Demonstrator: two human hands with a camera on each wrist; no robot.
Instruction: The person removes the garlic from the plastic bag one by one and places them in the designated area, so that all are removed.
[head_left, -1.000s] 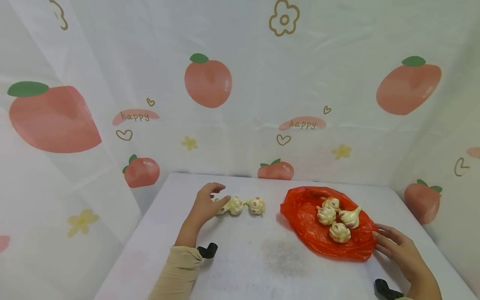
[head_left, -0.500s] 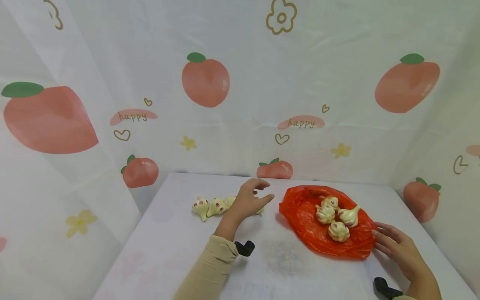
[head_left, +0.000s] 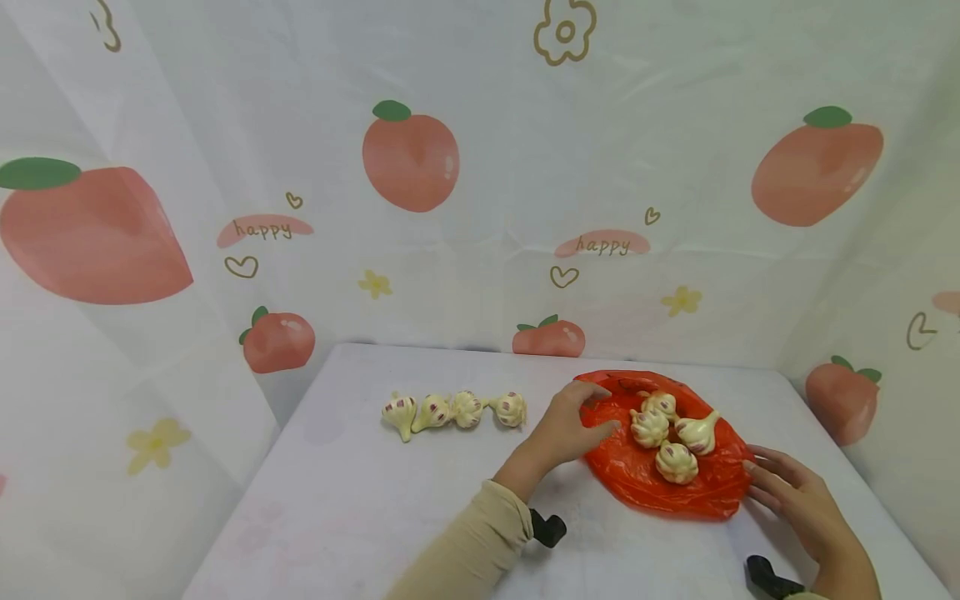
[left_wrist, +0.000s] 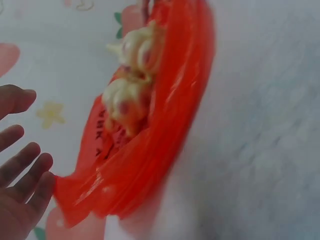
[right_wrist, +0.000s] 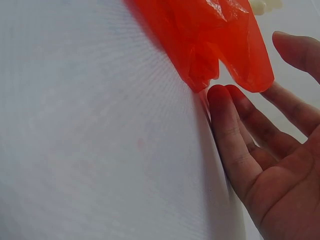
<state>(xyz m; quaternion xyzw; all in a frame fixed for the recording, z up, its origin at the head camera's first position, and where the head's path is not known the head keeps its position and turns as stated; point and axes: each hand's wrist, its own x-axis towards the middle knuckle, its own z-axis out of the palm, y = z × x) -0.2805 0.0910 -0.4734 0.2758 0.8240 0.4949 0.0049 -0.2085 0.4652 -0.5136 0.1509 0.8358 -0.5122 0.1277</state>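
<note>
A red plastic bag (head_left: 637,492) lies spread on the table with several garlic bulbs (head_left: 677,462) on it. My left hand (head_left: 558,429) is over the bag's left edge, thumb and fingers apart and nothing between them. In the left wrist view, the fingers (left_wrist: 30,170) come up close to a bag corner; whether they touch it is unclear. At the bag's right edge is my right hand (head_left: 798,500). Seen from the right wrist, its fingers (right_wrist: 227,122) are extended against the bag's rim, with the thumb held away. Farther left, several more garlic bulbs (head_left: 467,410) form a row.
The white table (head_left: 360,517) ends at a back edge against a white curtain (head_left: 480,275) printed with peaches and flowers. Black wrist-worn pieces (head_left: 547,529) stick out beside both wrists.
My left hand has moved rightward from the garlic row to the bag's left edge, uncovering the row. The right hand stays at the bag's right edge, and the bulbs look unmoved.
</note>
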